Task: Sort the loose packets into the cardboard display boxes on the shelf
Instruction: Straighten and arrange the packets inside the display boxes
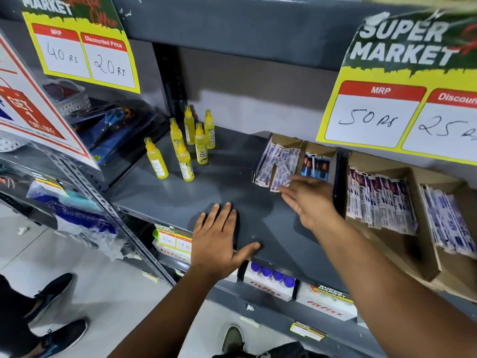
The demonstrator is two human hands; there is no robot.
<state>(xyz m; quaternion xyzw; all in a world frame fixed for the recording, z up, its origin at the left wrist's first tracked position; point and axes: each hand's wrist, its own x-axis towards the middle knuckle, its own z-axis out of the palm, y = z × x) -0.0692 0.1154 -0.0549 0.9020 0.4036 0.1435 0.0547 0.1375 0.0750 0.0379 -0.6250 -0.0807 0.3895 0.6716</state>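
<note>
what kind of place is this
Most likely a supermarket aisle. Yellow price signs printed "Super Market" show MRP and discounted prices, grey metal shelving holds yellow glue bottles, and cardboard display boxes hold packets.

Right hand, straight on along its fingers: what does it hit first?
Most likely the loose white-and-blue packets at the front of the small cardboard display box. The right hand is open, its fingers pointing up-left at them, apparently just short of contact; depth is unclear from this one view.
</note>
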